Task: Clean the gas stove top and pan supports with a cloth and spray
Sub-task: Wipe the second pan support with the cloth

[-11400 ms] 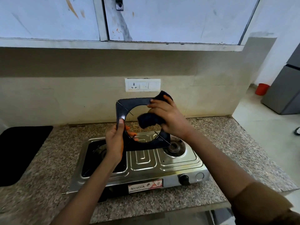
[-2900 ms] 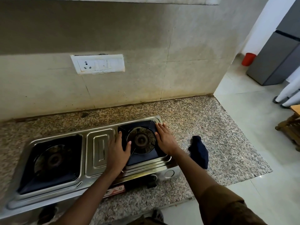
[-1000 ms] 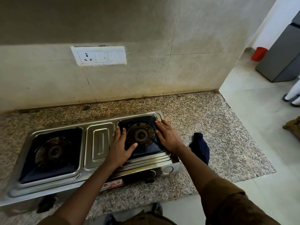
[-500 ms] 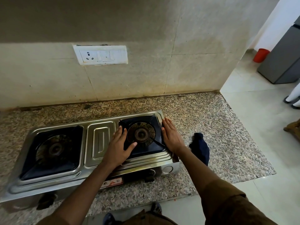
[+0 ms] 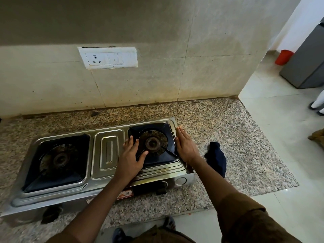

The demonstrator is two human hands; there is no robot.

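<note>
A steel two-burner gas stove (image 5: pixel 107 155) sits on the granite counter. Both black pan supports lie in place: the left pan support (image 5: pixel 52 179) and the right pan support (image 5: pixel 164 155) around its burner. My left hand (image 5: pixel 130 158) rests flat on the left side of the right pan support, thumb reaching toward the burner. My right hand (image 5: pixel 185 146) lies flat along the stove's right edge, fingers straight, holding nothing. A dark blue cloth (image 5: pixel 216 158) lies crumpled on the counter just right of the stove. No spray bottle is in view.
The tiled wall with a white switch and socket plate (image 5: pixel 107 57) rises behind the counter (image 5: pixel 245 146). The counter ends at the right over a pale tiled floor. A grey fridge (image 5: pixel 306 64) and a red bin (image 5: pixel 283 57) stand far right.
My right hand has slid from the right pan support outward to the stove's right edge. The left hand stays on the support's left side. Earlier, the support was held up and wiped.
</note>
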